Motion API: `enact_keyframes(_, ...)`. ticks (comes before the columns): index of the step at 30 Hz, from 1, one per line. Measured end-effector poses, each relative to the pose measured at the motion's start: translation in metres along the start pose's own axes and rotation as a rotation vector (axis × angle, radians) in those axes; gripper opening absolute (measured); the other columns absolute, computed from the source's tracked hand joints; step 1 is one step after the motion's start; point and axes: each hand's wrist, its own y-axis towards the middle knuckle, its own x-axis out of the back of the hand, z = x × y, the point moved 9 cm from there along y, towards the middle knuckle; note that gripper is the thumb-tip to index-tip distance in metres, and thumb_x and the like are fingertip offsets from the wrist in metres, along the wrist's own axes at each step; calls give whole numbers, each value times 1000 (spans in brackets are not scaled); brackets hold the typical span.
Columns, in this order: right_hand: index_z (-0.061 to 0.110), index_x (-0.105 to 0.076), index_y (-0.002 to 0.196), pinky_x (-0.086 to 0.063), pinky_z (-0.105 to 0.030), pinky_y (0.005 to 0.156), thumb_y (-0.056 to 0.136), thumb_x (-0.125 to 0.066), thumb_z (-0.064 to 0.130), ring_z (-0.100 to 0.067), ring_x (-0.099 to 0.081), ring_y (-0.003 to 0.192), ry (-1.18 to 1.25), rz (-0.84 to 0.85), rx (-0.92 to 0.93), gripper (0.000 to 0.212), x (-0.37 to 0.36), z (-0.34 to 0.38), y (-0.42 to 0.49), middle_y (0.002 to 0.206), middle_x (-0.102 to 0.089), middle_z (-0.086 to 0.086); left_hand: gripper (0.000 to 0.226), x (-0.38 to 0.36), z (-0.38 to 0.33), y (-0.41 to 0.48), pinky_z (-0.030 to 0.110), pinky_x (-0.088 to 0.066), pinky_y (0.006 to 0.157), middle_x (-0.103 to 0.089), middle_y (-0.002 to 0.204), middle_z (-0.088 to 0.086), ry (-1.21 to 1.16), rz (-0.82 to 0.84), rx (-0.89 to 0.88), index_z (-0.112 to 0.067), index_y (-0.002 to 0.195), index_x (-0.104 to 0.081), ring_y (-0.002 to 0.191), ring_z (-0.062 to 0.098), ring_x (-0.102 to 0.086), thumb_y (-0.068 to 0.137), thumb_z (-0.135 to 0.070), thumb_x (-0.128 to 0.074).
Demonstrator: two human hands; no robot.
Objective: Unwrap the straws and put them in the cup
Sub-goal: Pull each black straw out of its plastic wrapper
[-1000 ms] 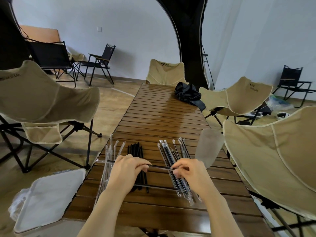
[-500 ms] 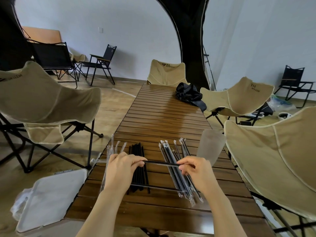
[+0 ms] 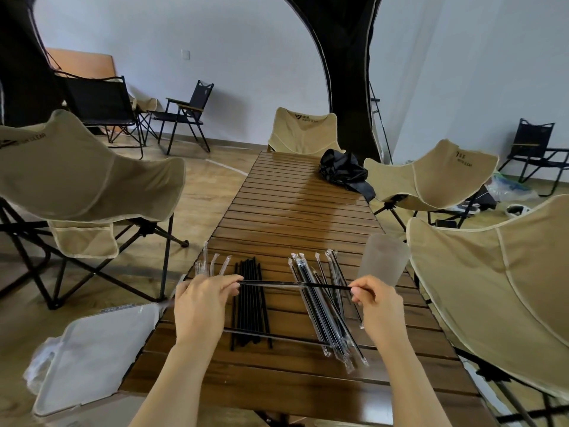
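Head-camera view down onto a long slatted wooden surface (image 3: 295, 211), with two bare forearms reaching in from below. A frosted, see-through cup (image 3: 385, 260) stands upright near the surface's right edge.

Just left of the cup and a little nearer the person, one black straw (image 3: 329, 286) is held level in the air between both hands. The right hand (image 3: 377, 306) is just in front of the cup on the person's side. Its grip is closed, thumb and forefinger pinching the straw's bare right end. The left hand (image 3: 204, 306) is well to the left of the cup. Its grip is clamped on the clear wrapper (image 3: 271, 283) that sheathes the straw's left part. The wrapper ends about midway between the hands, so the half nearer the cup shows bare.

Under the held straw, left of the cup, a fanned bundle of wrapped straws (image 3: 323, 315) lies on the surface. Farther left of the cup lies a neat row of bare straws (image 3: 251, 306). Farther left again are clear empty wrappers (image 3: 212, 266), close to the surface's left edge.

Well beyond the cup, at the far end, sits a crumpled black bag (image 3: 341, 171). Far left of the cup and nearer the person, a pale tray (image 3: 92, 349) lies off the surface's corner. Beige folding chairs (image 3: 77, 171) stand around.
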Motion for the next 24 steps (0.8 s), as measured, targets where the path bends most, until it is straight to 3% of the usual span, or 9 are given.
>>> enact_keyframes(3,9,-61,91,-33,-12,59,93,-49,5,-16,-54,79,20,-176,-147,13,18,-20,0,83,-60,-3,21,6,21,-4,44,-44,93,-72,82,-9,-54,-57,171,-24,108,-71,81,14,-63,92,-21,-59)
enact_keyframes(5,6,-60,94,-30,-12,56,94,-48,5,-17,-51,78,14,-239,-222,12,21,-29,-3,86,-60,-6,24,8,29,-7,44,-55,78,-71,82,-8,-113,-86,263,-18,114,-67,72,14,-64,94,-24,-55)
enact_keyframes(7,5,-58,96,-31,-14,54,95,-46,9,-17,-54,75,-17,-233,-260,13,11,-30,-6,87,-62,-8,26,8,32,-9,35,-56,59,-69,79,-6,-156,-103,354,-15,119,-57,65,14,-63,96,-26,-51)
enact_keyframes(10,7,-57,100,-41,-17,56,95,-47,14,-13,-60,71,-39,-184,-291,13,-16,-25,-13,83,-64,-6,12,7,37,-11,29,-49,52,-67,76,-4,-175,-107,454,-18,108,-45,61,15,-61,98,-22,-48)
enact_keyframes(13,11,-53,102,-44,-15,55,97,-44,23,-6,-58,64,-158,-15,-231,16,-58,-6,-20,74,-59,3,4,-5,42,-13,33,-52,56,-66,85,2,-168,-22,487,-18,101,-46,65,17,-61,97,-18,-47)
enact_keyframes(15,14,-49,105,-47,-15,53,99,-41,27,-5,-58,63,-237,94,-161,17,-86,9,-30,74,-58,5,9,-19,45,-15,33,-52,61,-66,95,5,-165,82,492,-16,106,-49,70,16,-60,97,-17,-47)
enact_keyframes(19,18,-45,115,-53,-21,68,97,-43,34,-11,-62,83,-370,219,-33,24,-121,27,-42,94,-63,2,31,-42,49,-20,24,-46,75,-61,119,8,-156,281,482,-10,127,-48,92,13,-56,96,-8,-48)
enact_keyframes(22,21,-44,123,-49,-27,87,92,-54,38,-16,-52,107,-396,287,39,37,-133,29,-45,116,-53,1,42,-48,51,-21,24,-46,81,-56,130,5,-143,347,471,-12,135,-43,108,17,-56,94,-2,-49)
enact_keyframes(24,25,-48,118,-47,-28,91,90,-56,40,-16,-48,108,-395,335,92,33,-138,30,-48,118,-45,2,45,-50,52,-20,26,-49,84,-55,131,3,-129,362,465,-15,136,-42,110,16,-57,93,-2,-50)
